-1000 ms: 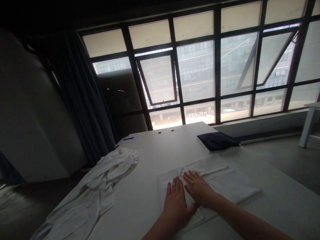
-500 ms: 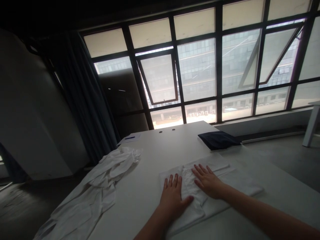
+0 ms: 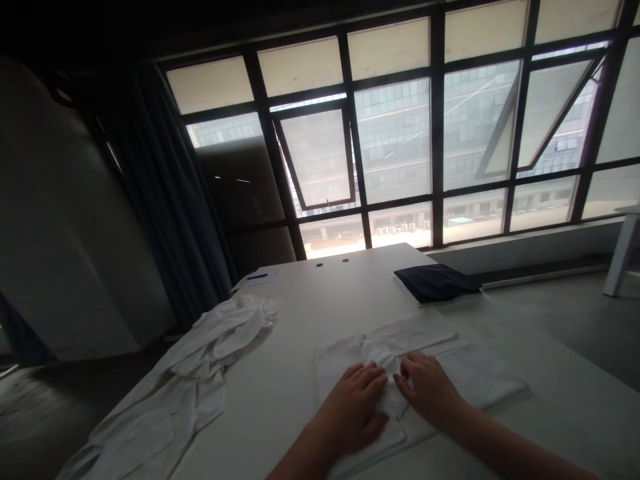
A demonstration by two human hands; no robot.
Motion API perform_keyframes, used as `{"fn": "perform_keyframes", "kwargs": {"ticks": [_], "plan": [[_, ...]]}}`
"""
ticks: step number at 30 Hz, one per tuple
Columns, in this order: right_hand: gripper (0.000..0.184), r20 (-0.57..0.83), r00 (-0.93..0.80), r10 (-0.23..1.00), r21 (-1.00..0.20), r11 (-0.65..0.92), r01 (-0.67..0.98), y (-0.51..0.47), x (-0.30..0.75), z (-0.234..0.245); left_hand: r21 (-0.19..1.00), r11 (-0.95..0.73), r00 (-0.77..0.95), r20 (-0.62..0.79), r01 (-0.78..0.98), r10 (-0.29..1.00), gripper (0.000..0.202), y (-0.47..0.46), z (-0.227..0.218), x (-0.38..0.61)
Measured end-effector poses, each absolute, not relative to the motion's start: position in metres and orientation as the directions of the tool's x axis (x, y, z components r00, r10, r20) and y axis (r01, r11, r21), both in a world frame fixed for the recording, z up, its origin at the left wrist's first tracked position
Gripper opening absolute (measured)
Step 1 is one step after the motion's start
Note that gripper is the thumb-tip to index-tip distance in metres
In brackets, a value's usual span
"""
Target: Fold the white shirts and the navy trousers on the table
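Right there at six o'clock on the bench [image 3: 565, 427], the left hand [image 3: 353, 410] and right hand [image 3: 425, 390] curl over a bunched ridge in the folded white cloth [image 3: 465, 373], both grips half-closed; pinching or not, can't tell.

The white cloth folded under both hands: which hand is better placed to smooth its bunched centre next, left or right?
Probably the left hand: its fingers lie across the bunched white cloth, while the right hand sits beside the bunching, with only its fingertips at the edge.
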State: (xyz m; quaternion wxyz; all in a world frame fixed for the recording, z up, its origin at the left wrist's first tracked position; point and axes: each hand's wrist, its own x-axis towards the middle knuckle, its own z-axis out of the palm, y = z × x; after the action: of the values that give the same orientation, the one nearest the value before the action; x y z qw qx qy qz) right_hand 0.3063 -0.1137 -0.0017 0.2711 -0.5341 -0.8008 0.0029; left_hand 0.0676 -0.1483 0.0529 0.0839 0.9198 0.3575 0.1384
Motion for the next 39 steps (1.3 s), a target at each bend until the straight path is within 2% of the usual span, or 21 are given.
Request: {"fn": "perform_keyframes", "kwargs": {"ticks": [2, 4, 7, 13, 17, 21, 23, 26, 28, 30, 32, 34, 39], "plan": [[0.021, 0.396, -0.253, 0.883, -0.29, 0.382, 0.878, -0.113, 0.303, -0.004, 0.295, -0.696, 0.703, 0.101, 0.655, 0.704, 0.076, -0.147, 0.049, 0.068], [0.027, 0.356, -0.23, 0.906, -0.287, 0.34, 0.895, -0.11, 0.304, -0.006, 0.309, -0.657, 0.68, 0.043, 0.687, 0.732, 0.084, -0.145, 0.045, 0.067], [0.028, 0.3, -0.24, 0.923, -0.265, 0.322, 0.909, -0.106, 0.307, -0.007, 0.31, -0.626, 0.654, 0.016, 0.716, 0.756, 0.083, -0.142, 0.043, 0.066], [0.025, 0.238, -0.335, 0.912, -0.129, 0.371, 0.92, -0.105, 0.304, -0.006, 0.31, -0.536, 0.565, -0.007, 0.786, 0.825, 0.062, -0.146, 0.039, 0.074], [0.028, 0.24, -0.368, 0.898, -0.074, 0.395, 0.916, -0.108, 0.302, -0.004, 0.28, -0.511, 0.527, 0.02, 0.813, 0.85, 0.072, -0.15, 0.034, 0.08], [0.036, 0.209, -0.34, 0.917, -0.092, 0.365, 0.927, -0.106, 0.309, 0.0, 0.263, -0.465, 0.477, 0.02, 0.846, 0.879, 0.088, -0.149, 0.028, 0.081], [0.034, 0.238, -0.302, 0.923, -0.127, 0.338, 0.933, -0.104, 0.312, 0.005, 0.258, -0.421, 0.431, 0.022, 0.869, 0.902, 0.095, -0.147, 0.024, 0.081], [0.025, 0.393, -0.299, 0.87, -0.189, 0.395, 0.899, -0.103, 0.309, 0.011, 0.251, -0.404, 0.415, 0.011, 0.88, 0.91, 0.096, -0.144, 0.02, 0.081], [0.032, 0.48, -0.373, 0.794, -0.2, 0.513, 0.835, -0.106, 0.302, 0.01, 0.243, -0.409, 0.42, 0.006, 0.88, 0.907, 0.096, -0.144, 0.018, 0.082], [0.045, 0.486, -0.499, 0.718, -0.182, 0.642, 0.745, -0.108, 0.293, 0.003, 0.235, -0.415, 0.425, 0.008, 0.879, 0.905, 0.094, -0.144, 0.018, 0.082], [0.052, 0.416, -0.606, 0.678, -0.178, 0.714, 0.677, -0.109, 0.288, -0.007, 0.228, -0.419, 0.429, 0.006, 0.879, 0.903, 0.092, -0.144, 0.018, 0.081], [0.055, 0.31, -0.643, 0.7, -0.209, 0.71, 0.673, -0.106, 0.289, -0.014, 0.228, -0.42, 0.431, -0.001, 0.879, 0.902, 0.092, -0.144, 0.019, 0.081], [0.073, 0.122, -0.538, 0.834, -0.258, 0.55, 0.794, -0.084, 0.314, -0.013, 0.241, -0.406, 0.423, -0.022, 0.882, 0.906, 0.095, -0.144, 0.022, 0.079]]}}
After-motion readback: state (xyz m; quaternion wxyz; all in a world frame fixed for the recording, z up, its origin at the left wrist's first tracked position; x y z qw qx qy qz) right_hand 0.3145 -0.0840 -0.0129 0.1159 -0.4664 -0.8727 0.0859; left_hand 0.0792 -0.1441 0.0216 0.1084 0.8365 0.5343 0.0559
